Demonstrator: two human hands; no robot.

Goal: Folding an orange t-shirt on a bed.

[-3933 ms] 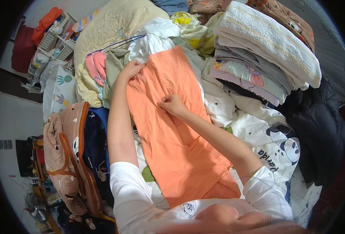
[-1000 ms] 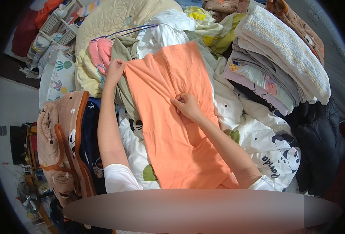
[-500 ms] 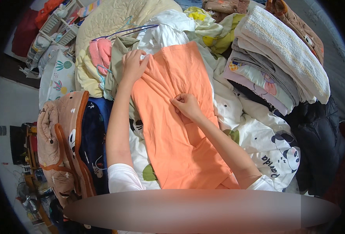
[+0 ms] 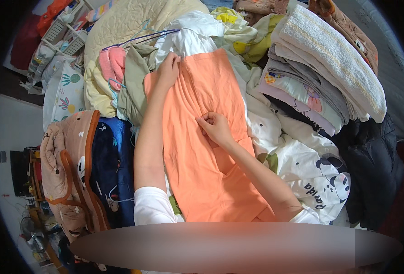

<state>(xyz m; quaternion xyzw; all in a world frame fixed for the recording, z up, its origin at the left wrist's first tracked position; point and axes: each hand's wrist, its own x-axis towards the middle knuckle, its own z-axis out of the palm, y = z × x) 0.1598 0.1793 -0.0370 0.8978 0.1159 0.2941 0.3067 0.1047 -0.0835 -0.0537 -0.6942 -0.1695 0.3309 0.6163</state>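
Note:
An orange garment point(image 4: 202, 169) lies lengthwise in front of me, its straight top edge away from me and a seam running down its middle. Closed at the left part of that top edge, my left hand point(image 4: 167, 71) grips the cloth. Some orange fabric shows to the left of that wrist. Over the garment's middle, my right hand point(image 4: 216, 128) pinches the cloth between thumb and fingers near the seam. Creases spread around this pinch. The lower end of the garment runs under the blurred band at the bottom of the picture.
Folded towels and clothes point(image 4: 325, 59) form a stack at the right, beside a black padded jacket point(image 4: 371, 164). Brown and navy blankets point(image 4: 69, 160) are piled left. Beyond the garment lie white cloth point(image 4: 193, 34), a purple hanger point(image 4: 140, 39) and a pink cloth point(image 4: 112, 66).
My left hand has shifted right along the garment's top edge, and orange fabric now shows left of its wrist. My right hand keeps its pinch, almost in place.

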